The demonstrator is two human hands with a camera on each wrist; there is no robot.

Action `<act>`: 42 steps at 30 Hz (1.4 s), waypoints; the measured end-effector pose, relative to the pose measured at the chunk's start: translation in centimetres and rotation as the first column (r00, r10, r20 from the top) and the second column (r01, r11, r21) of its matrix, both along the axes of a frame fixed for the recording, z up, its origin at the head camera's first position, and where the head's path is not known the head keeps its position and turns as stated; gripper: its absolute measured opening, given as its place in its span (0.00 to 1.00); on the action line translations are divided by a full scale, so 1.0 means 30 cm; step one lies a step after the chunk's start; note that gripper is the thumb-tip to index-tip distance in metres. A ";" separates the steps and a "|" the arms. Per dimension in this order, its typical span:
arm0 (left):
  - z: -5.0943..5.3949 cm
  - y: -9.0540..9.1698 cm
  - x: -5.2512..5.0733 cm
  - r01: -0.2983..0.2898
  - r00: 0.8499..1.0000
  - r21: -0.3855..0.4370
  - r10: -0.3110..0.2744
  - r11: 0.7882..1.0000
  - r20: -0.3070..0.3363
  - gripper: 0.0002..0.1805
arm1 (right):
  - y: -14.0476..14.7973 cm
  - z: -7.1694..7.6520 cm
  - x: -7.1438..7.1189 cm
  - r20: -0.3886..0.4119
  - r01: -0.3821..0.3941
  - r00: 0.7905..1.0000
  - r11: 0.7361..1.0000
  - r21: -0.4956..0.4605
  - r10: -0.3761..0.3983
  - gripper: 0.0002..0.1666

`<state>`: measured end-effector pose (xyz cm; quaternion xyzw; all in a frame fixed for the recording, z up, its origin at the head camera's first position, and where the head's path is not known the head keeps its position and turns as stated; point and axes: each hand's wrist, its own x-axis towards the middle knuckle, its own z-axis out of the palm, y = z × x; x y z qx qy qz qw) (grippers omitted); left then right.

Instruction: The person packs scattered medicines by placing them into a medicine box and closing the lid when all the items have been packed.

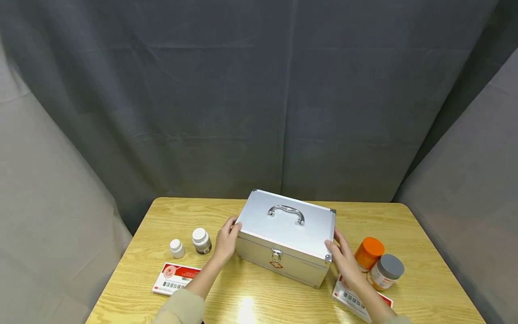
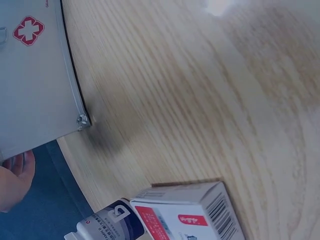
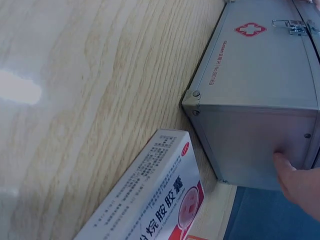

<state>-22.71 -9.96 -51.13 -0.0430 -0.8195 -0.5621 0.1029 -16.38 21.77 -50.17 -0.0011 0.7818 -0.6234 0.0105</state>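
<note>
A silver first-aid box [image 1: 289, 216] with a metal handle on its lid and a front latch [image 1: 276, 255] stands at an angle in the middle of the table. My left hand [image 1: 227, 239] grips its left end, thumb at the lid's edge. At the right end my right hand [image 1: 343, 256] holds it, thumb over the top corner and fingers along the side. In the right wrist view a finger [image 3: 286, 172] touches the side panel. The lid is down. Whether the base is fully on the table I cannot tell.
On the left are two white bottles [image 1: 201, 240] and a red-and-white medicine box [image 1: 175, 279]. To the right stand an orange-lidded jar [image 1: 369, 253] and a grey-lidded jar [image 1: 386, 271], beside another medicine box [image 1: 351, 300] partly under my right forearm. A dark curtain [image 1: 243, 112] hangs behind.
</note>
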 end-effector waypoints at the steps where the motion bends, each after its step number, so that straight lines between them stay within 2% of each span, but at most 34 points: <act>1: 0.000 0.001 0.004 -0.006 1.000 0.000 0.006 1.000 -0.001 0.16 | 0.002 0.001 -0.004 0.002 -0.005 1.000 1.000 0.008 0.005 0.38; 7: -0.010 0.004 0.021 -0.054 0.998 0.006 0.054 0.999 -0.035 0.15 | 0.008 0.006 -0.025 0.026 -0.041 0.999 0.998 0.040 0.040 0.39; 14: -0.023 0.012 0.041 -0.079 0.993 0.015 0.080 0.997 -0.084 0.13 | 0.018 0.001 -0.054 0.040 -0.089 0.995 0.996 0.032 0.087 0.39; 23: -0.030 0.016 0.061 -0.093 0.991 0.031 0.096 0.995 -0.091 0.09 | 0.032 -0.014 -0.088 0.024 -0.128 0.991 0.992 -0.008 0.128 0.38; 29: -0.035 0.021 0.077 -0.146 0.982 0.043 0.150 0.988 -0.117 0.10 | 0.033 -0.013 -0.107 0.029 -0.152 0.988 0.987 -0.059 0.153 0.39; 34: -0.034 0.032 0.094 -0.183 0.977 0.058 0.188 0.981 -0.102 0.10 | 0.035 -0.003 -0.109 0.060 -0.147 0.987 0.989 -0.030 0.149 0.37; 42: -0.039 0.041 0.110 -0.216 0.967 0.057 0.222 0.975 -0.126 0.10 | 0.042 -0.007 -0.115 0.074 -0.173 0.982 0.984 -0.041 0.176 0.38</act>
